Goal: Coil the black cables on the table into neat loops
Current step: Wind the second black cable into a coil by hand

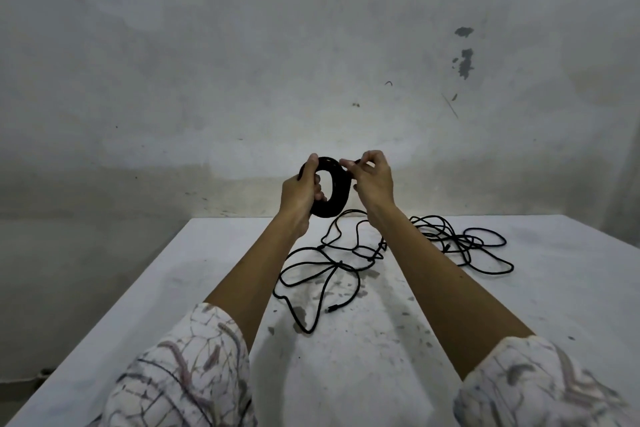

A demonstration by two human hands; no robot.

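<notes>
1. The left hand [300, 192] is raised at the centre of the frame, above the far edge of the table [554, 288]. Its fingers are curled through the opening of the coiled cable [332, 191] and the thumb lies over the coil's upper left rim, so the hand grips the coil on its left side.
2. The coiled cable is a thick black ring of several turns. It stands roughly upright in the air, clear of the table surface, between the two hands.
3. The right hand [372, 180] is just right of the coil, at the same height. Thumb and forefinger pinch a cable strand at the coil's upper right rim; the remaining fingers are curled. Whether the pinched piece is the cable's end cannot be told.
4. One strand runs down from the coil's lower edge to the table.
5. The loose cables [460, 243] lie tangled on the white table, from below the hands at centre frame out to the right. Open loops overlap one another, and a plug end [333, 308] rests near the lower centre.
6. Both forearms are bare; patterned sleeves [180, 371] occupy the lower corners of the frame.
7. A stained grey wall [311, 45] fills the upper half.
</notes>
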